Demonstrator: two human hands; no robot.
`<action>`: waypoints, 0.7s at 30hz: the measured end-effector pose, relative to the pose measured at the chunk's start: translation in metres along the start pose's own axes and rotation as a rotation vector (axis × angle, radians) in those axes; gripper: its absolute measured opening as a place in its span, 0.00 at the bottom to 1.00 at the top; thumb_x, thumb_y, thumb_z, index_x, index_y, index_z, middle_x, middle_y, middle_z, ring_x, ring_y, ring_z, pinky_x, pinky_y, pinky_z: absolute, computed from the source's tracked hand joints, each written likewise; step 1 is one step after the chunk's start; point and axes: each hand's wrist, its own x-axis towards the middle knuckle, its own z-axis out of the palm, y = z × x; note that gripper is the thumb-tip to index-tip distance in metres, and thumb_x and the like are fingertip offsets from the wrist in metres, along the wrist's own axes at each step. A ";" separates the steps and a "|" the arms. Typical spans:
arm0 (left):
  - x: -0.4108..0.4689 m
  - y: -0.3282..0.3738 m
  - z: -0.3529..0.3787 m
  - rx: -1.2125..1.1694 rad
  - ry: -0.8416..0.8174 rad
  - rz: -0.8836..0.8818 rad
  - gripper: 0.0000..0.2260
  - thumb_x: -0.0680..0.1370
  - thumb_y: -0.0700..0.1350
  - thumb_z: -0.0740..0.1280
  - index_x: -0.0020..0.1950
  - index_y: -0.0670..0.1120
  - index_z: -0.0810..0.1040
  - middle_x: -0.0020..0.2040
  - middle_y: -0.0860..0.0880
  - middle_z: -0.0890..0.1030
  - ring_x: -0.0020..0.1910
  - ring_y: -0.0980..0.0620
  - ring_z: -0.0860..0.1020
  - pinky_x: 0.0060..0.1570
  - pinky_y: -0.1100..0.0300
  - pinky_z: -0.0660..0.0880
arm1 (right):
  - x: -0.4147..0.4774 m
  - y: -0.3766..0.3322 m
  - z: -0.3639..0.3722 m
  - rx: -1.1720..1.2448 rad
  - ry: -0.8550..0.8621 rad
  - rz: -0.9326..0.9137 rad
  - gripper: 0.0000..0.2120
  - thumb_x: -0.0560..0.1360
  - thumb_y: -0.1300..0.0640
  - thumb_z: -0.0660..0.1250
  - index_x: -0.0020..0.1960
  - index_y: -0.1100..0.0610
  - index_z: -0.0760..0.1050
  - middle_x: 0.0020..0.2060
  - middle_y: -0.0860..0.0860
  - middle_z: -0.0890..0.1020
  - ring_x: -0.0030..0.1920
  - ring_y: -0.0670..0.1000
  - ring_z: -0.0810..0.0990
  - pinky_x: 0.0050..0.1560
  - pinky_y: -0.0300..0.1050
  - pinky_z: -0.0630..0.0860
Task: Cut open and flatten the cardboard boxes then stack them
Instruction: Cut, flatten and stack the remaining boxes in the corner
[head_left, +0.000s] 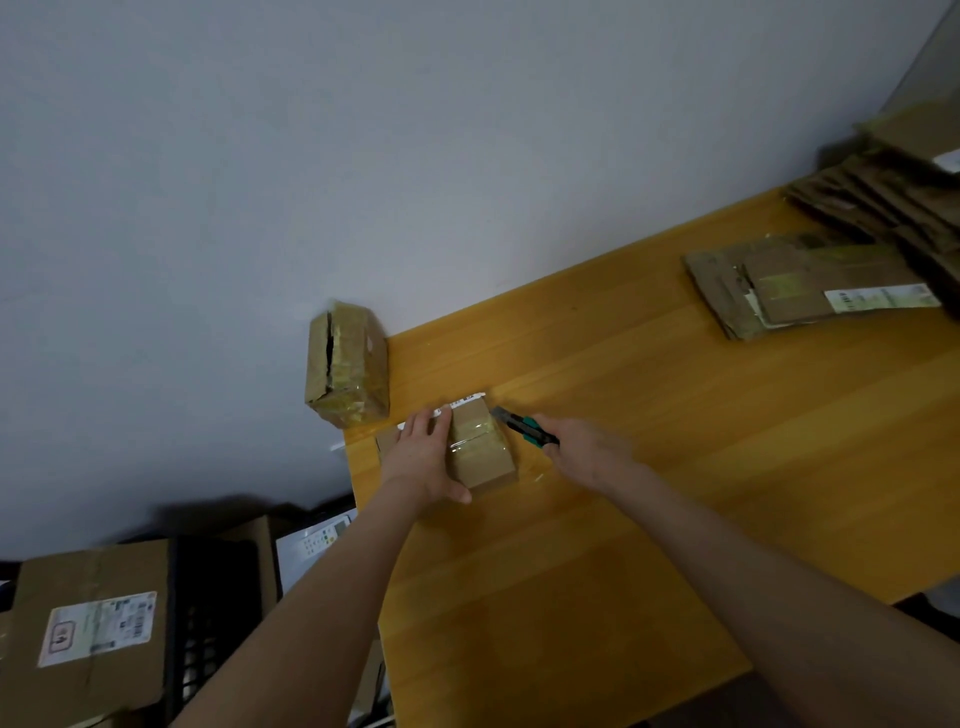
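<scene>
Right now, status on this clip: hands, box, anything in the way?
Left hand presses small taped box. Right hand grips utility knife, blade beside box's far corner. Box closed. Path clear; second taped box apart, at table corner.

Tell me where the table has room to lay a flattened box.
Bare wood lies between the small box and the flattened stack, and on the near table right of the right hand. Crowded: the left corner around the taped box, and the far right.
</scene>
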 end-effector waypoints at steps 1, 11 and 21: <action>0.000 0.000 0.000 -0.001 0.004 0.000 0.57 0.64 0.59 0.78 0.79 0.51 0.42 0.79 0.48 0.48 0.78 0.45 0.49 0.74 0.47 0.57 | -0.001 -0.001 0.001 -0.036 0.003 0.004 0.22 0.83 0.55 0.53 0.75 0.43 0.59 0.59 0.52 0.77 0.51 0.53 0.76 0.43 0.43 0.69; 0.002 0.001 -0.001 0.031 -0.002 -0.010 0.56 0.64 0.60 0.77 0.79 0.51 0.43 0.79 0.47 0.49 0.78 0.46 0.49 0.74 0.47 0.54 | -0.013 0.000 0.007 -0.136 0.004 0.032 0.23 0.82 0.54 0.53 0.76 0.42 0.56 0.60 0.50 0.77 0.55 0.53 0.77 0.44 0.43 0.70; -0.001 0.003 -0.003 0.051 -0.034 -0.015 0.56 0.65 0.60 0.77 0.79 0.51 0.42 0.79 0.47 0.48 0.78 0.45 0.49 0.74 0.45 0.55 | -0.026 0.004 0.006 -0.180 -0.014 0.002 0.18 0.82 0.56 0.53 0.70 0.46 0.64 0.52 0.51 0.79 0.43 0.51 0.75 0.34 0.44 0.66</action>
